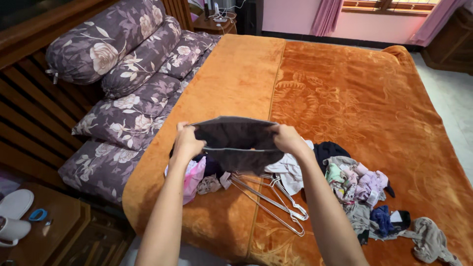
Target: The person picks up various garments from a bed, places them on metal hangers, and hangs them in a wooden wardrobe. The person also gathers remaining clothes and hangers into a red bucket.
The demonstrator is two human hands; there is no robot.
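I hold a dark grey garment [235, 140] up over the bed, folded into a flat band. My left hand [186, 142] grips its left edge and my right hand [288, 139] grips its right edge, both with fingers closed on the cloth. Below the garment lies a heap of clothes: a pink piece [193, 178], a white piece [290, 171] and a black piece [329, 149]. Several wire hangers [276, 201] lie on the blanket under my right forearm.
An orange patterned blanket [345, 93] covers the bed. Floral purple pillows [123, 98] are stacked at the left against a wooden headboard [29, 98]. More crumpled clothes [369, 197] lie at the right. A wooden bedside table [44, 221] stands lower left.
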